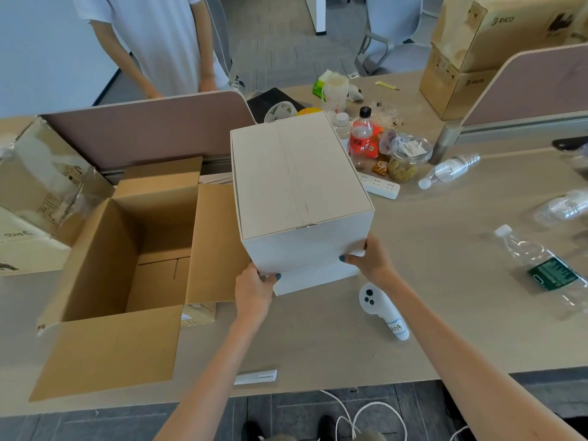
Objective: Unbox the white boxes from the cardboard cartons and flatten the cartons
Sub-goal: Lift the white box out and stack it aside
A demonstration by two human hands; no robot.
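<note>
White box (299, 186) is out of the cardboard carton (127, 249), left hand (254, 291) and right hand (372, 259) each with a curled grip on a near bottom corner, and that emptied carton just left of the grip sits open-flapped on the worktop (445, 281), not yet flattened.

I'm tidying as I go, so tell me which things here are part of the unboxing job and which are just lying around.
Job: white box, gripped by the left hand and right hand; open carton beside it; stacked cartons far right.
Lying about: cola bottle, jar, power strip, white controller, water bottle.
</note>
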